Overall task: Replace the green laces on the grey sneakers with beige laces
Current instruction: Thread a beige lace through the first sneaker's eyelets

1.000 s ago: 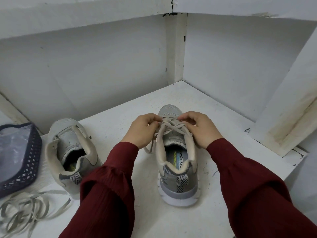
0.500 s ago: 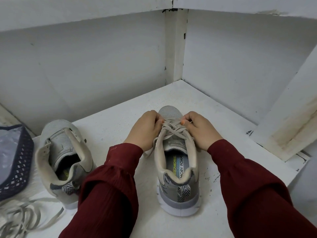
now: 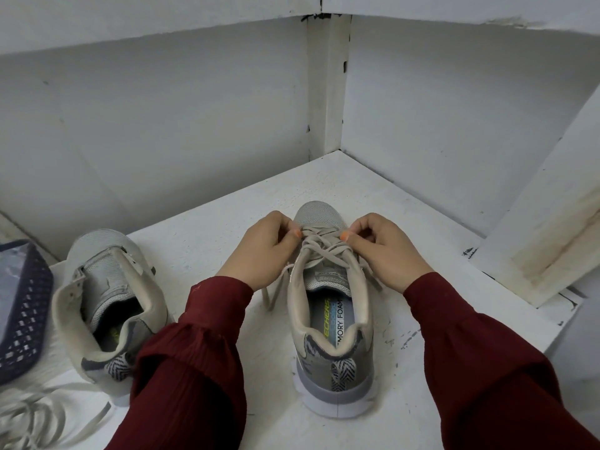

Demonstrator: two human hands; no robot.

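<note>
A grey sneaker [image 3: 331, 336] stands in the middle of the white shelf, heel toward me, with a beige lace [image 3: 324, 246] crossed over its tongue. My left hand [image 3: 259, 251] pinches the lace at the sneaker's left eyelets. On the other side my right hand [image 3: 383, 251] pinches it at the right eyelets. Loose lace ends hang down both sides of the shoe. A second grey sneaker [image 3: 104, 303] stands at the left with no lace in it, partly behind my left sleeve.
A dark blue perforated basket [image 3: 24, 319] sits at the left edge. A pile of loose beige laces [image 3: 35, 417] lies at the bottom left. White walls close the shelf [image 3: 207, 241] behind and at right; its edge drops off at the right.
Both hands have shifted slightly forward along the lacing toward the toe and drawn apart, pulling the lace tighter. The camera has moved a little closer.
</note>
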